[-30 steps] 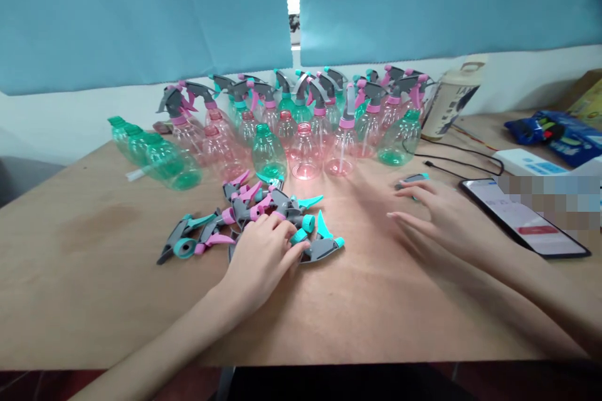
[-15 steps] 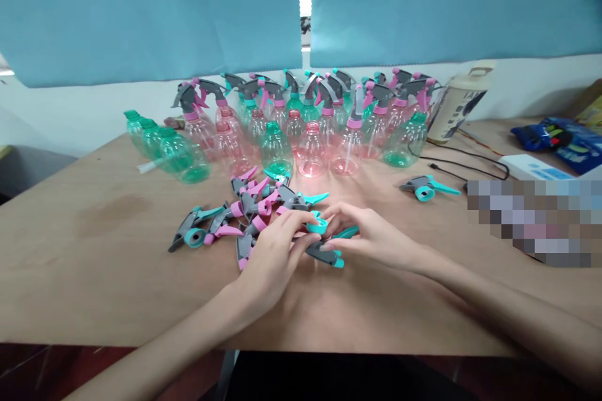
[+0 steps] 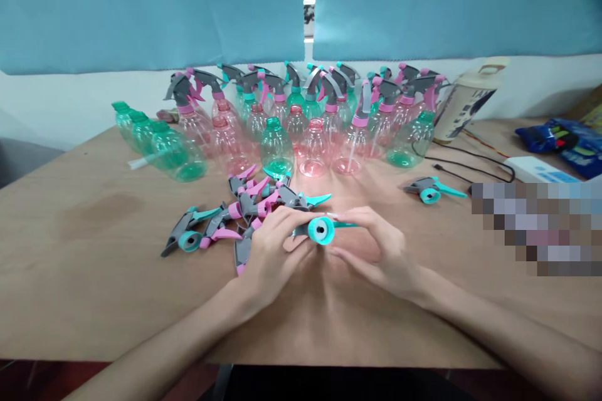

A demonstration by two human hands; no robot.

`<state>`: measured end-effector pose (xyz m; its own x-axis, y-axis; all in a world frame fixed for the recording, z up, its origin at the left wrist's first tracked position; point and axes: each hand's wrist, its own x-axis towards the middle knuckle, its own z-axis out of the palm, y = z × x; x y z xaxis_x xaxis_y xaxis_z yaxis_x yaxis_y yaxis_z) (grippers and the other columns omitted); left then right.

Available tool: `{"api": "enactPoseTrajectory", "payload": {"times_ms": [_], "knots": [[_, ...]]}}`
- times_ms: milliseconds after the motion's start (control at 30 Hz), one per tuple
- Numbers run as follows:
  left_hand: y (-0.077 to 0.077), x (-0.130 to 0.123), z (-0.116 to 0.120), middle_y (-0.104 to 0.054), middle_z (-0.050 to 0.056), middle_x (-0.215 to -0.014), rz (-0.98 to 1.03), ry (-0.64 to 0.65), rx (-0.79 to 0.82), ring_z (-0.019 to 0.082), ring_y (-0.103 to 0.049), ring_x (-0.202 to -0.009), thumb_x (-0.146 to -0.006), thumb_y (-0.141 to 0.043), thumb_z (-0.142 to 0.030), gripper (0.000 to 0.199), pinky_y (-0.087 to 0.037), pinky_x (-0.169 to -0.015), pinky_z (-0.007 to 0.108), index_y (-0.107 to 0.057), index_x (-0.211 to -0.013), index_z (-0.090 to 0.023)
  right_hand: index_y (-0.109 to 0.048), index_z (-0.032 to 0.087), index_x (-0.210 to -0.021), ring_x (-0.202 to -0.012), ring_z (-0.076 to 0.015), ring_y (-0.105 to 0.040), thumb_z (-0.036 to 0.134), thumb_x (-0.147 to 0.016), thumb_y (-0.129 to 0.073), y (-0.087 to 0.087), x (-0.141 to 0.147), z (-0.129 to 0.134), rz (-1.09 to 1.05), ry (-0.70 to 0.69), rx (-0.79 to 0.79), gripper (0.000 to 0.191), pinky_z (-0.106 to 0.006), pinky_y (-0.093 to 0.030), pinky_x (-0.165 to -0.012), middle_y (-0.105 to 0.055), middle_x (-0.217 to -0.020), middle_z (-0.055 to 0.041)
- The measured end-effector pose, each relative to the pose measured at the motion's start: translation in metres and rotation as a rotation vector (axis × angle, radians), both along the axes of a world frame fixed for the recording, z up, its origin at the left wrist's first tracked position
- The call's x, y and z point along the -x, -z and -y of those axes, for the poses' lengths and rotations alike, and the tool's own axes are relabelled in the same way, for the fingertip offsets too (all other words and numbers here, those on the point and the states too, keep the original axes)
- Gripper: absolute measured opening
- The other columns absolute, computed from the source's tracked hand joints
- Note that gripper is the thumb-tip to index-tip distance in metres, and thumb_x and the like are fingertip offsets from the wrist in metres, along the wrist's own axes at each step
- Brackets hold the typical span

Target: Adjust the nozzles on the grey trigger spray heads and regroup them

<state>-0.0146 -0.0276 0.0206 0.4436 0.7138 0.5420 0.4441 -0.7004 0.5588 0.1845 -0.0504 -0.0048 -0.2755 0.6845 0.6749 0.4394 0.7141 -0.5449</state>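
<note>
In front of me, above the tabletop, I hold a grey-and-teal trigger spray head (image 3: 321, 232), its open teal collar facing me. My left hand (image 3: 277, 247) grips it from the left between thumb and fingers. My right hand (image 3: 388, 250) has its fingertips at the right of the collar, thumb below, around the teal trigger lever. Just beyond my left hand lies a pile of grey spray heads (image 3: 247, 203) with pink or teal parts. Another teal-collared spray head (image 3: 189, 240) is at the pile's left edge.
Behind the pile stand green bottles (image 3: 276, 147) and pink bottles (image 3: 314, 153), several fitted with spray heads. A lone spray head (image 3: 430, 194) lies to the right, near a black cable (image 3: 470, 163). A large cream bottle (image 3: 465, 103) and a blue packet (image 3: 564, 144) are at the back right.
The spray head has been turned so its collar opening faces me. My right hand's fingers have opened wider around it, and my view has shifted slightly.
</note>
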Motion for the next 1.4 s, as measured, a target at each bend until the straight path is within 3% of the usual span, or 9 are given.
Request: {"api": "enactPoseTrajectory", "payload": {"times_ms": [167, 267, 400, 533, 667, 867, 1067, 1200, 1400], "knots": [[0.008, 0.001, 0.000, -0.066, 0.003, -0.088, -0.011, 0.053, -0.129, 0.017, -0.059, -0.082, -0.082, -0.063, -0.016, 0.019, -0.047, -0.075, 0.031, -0.063, -0.100, -0.022, -0.053, 0.024, -0.115, -0.103, -0.0245, -0.060, 0.019, -0.079, -0.065, -0.007, -0.001, 0.004, -0.040, -0.076, 0.029, 0.038, -0.043, -0.052, -0.087, -0.063, -0.108, -0.0089], [0.013, 0.000, 0.000, -0.067, 0.003, -0.089, -0.030, 0.078, -0.125, 0.018, -0.059, -0.083, -0.082, -0.064, -0.016, 0.018, -0.047, -0.077, 0.032, -0.063, -0.100, -0.021, -0.055, 0.023, -0.113, -0.103, -0.0235, -0.060, 0.022, -0.083, -0.060, -0.009, -0.001, 0.007, -0.073, -0.132, 0.129, 0.031, -0.042, -0.050, -0.089, -0.064, -0.108, -0.0086], [0.017, 0.000, -0.001, -0.068, 0.003, -0.092, -0.037, 0.077, -0.101, 0.018, -0.060, -0.085, -0.086, -0.061, -0.019, 0.019, -0.047, -0.079, 0.034, -0.061, -0.104, -0.021, -0.061, 0.023, -0.105, -0.095, -0.0217, -0.063, 0.024, -0.085, -0.058, -0.011, -0.002, 0.007, -0.098, -0.088, 0.246, 0.021, -0.039, -0.052, -0.084, -0.067, -0.101, -0.0061], [0.021, 0.001, -0.002, -0.068, 0.004, -0.094, 0.053, 0.034, -0.026, 0.019, -0.063, -0.088, -0.083, -0.065, -0.024, 0.028, -0.050, -0.079, 0.034, -0.056, -0.109, -0.023, -0.062, 0.020, -0.095, -0.080, -0.0176, -0.066, 0.029, -0.082, -0.063, -0.013, 0.000, 0.006, -0.240, -0.092, 0.521, 0.016, -0.032, -0.056, -0.070, -0.069, -0.089, -0.0038], [0.024, 0.000, -0.002, -0.064, 0.004, -0.098, 0.204, 0.089, 0.143, 0.018, -0.067, -0.085, -0.078, -0.071, -0.028, 0.045, -0.053, -0.080, 0.032, -0.049, -0.117, -0.023, -0.060, 0.020, -0.093, -0.074, -0.0145, -0.066, 0.030, -0.079, -0.067, -0.012, 0.000, 0.003, -0.387, -0.190, 0.785, 0.020, -0.027, -0.056, -0.062, -0.067, -0.087, -0.0024], [0.025, 0.000, -0.001, -0.064, 0.006, -0.100, 0.162, 0.101, 0.307, 0.022, -0.066, -0.092, -0.080, -0.069, -0.030, 0.045, -0.055, -0.081, 0.036, -0.048, -0.119, -0.023, -0.059, 0.021, -0.096, -0.078, -0.0158, -0.067, 0.028, -0.074, -0.072, -0.009, -0.005, 0.000, -0.379, -0.198, 0.753, 0.027, -0.028, -0.057, -0.062, -0.067, -0.091, -0.0026], [0.026, 0.002, -0.001, -0.065, 0.006, -0.099, 0.091, 0.054, 0.205, 0.022, -0.065, -0.086, -0.079, -0.069, -0.035, 0.044, -0.054, -0.079, 0.039, -0.051, -0.117, -0.024, -0.057, 0.021, -0.097, -0.070, -0.0138, -0.066, 0.027, -0.077, -0.068, -0.009, -0.006, 0.002, -0.311, -0.171, 0.671, 0.024, -0.024, -0.056, -0.052, -0.067, -0.091, -0.0039], [0.026, 0.002, -0.001, -0.067, 0.005, -0.099, 0.045, 0.054, 0.204, 0.021, -0.065, -0.080, -0.079, -0.069, -0.035, 0.047, -0.054, -0.071, 0.034, -0.048, -0.121, -0.026, -0.055, 0.021, -0.099, -0.071, -0.0145, -0.067, 0.026, -0.078, -0.067, -0.008, -0.004, 0.003, -0.334, -0.203, 0.750, 0.025, -0.025, -0.056, -0.054, -0.066, -0.091, -0.0032], [0.025, 0.003, 0.000, -0.065, 0.006, -0.111, 0.013, 0.048, 0.184, 0.024, -0.064, -0.093, -0.080, -0.068, -0.035, 0.048, -0.053, -0.080, 0.038, -0.047, -0.122, -0.026, -0.052, 0.022, -0.102, -0.076, -0.0157, -0.067, 0.024, -0.079, -0.066, -0.010, -0.003, 0.003, -0.371, -0.228, 0.844, 0.027, -0.028, -0.057, -0.060, -0.064, -0.095, -0.0038]]}}
